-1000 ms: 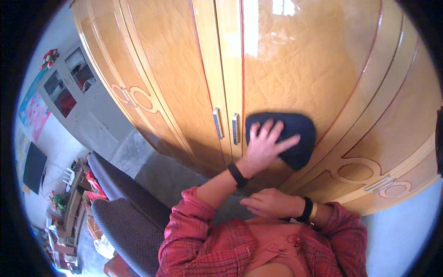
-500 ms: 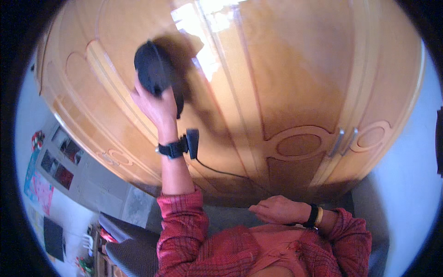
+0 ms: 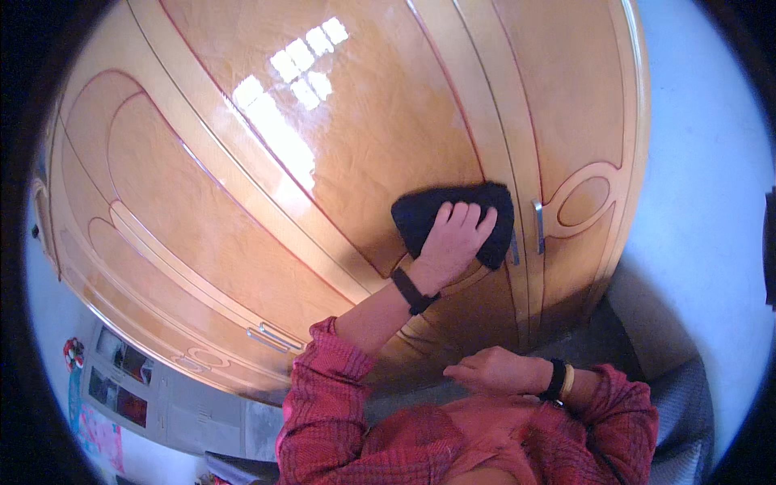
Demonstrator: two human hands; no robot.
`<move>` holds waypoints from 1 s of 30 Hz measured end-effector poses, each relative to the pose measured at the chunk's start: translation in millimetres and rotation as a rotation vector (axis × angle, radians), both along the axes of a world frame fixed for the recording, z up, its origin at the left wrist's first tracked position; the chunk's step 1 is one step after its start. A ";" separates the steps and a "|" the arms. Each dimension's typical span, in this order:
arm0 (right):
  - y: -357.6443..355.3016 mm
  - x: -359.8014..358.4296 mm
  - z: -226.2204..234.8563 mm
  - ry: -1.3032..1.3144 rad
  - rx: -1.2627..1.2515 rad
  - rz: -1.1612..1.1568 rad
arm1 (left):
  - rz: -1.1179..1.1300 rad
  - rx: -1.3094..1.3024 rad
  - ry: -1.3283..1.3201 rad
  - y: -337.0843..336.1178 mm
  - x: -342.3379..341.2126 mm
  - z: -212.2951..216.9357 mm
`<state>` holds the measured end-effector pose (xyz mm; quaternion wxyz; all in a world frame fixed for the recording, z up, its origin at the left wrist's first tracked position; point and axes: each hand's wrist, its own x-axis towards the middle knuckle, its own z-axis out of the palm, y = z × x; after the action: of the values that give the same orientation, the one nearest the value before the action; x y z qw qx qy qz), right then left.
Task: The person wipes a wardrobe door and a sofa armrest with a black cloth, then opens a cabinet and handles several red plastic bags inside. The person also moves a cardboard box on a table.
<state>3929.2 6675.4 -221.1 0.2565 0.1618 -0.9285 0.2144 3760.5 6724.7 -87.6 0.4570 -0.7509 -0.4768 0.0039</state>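
Note:
My left hand (image 3: 453, 242) presses a black cloth (image 3: 427, 212) against the wardrobe door (image 3: 380, 137), its fingers bent over the fabric. The cloth is spread out under the hand, just left of a metal door handle (image 3: 539, 226), and covers the upper part of an oval moulding. Around the left wrist is a dark strap (image 3: 414, 292). In front of my body, my right hand (image 3: 503, 372) is closed and apart from the wardrobe. Nothing shows in its fingers. A black band and a gold bangle (image 3: 567, 381) circle that wrist.
The glossy wooden wardrobe fills most of the view, with more long handles (image 3: 273, 338) on its left doors. A grey cabinet (image 3: 202, 408) with glass panes stands at the lower left. Pale wall (image 3: 703, 202) lies to the right. Patterned grey fabric (image 3: 683, 420) shows at the lower right.
My left hand has carried the cloth from the upper left down and right to beside the handles, where it now lies spread. The view has shifted along the wardrobe. My right hand stays by my body.

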 end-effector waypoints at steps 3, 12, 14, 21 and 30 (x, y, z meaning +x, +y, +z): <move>5.6 2.2 -3.3 -0.039 -0.019 0.012 | -0.048 0.038 -0.150 -3.6 4.8 26.7; 44.3 26.9 2.5 0.015 -0.032 -0.027 | 0.048 0.885 -0.200 50.4 47.3 268.7; 54.6 40.2 4.4 0.024 -0.061 -0.060 | 0.078 0.862 -0.178 77.2 69.8 278.4; 73.7 91.7 7.4 0.059 -0.103 -0.190 | -0.109 0.561 -0.058 195.3 151.4 150.7; 105.0 165.6 -23.4 0.358 -0.331 -0.941 | -0.180 0.129 0.148 216.7 186.5 42.5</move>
<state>4094.9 6780.5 -244.4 0.5018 -0.2809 -0.7960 0.1888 3947.0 6941.5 -45.1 0.5365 -0.7575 -0.3717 -0.0124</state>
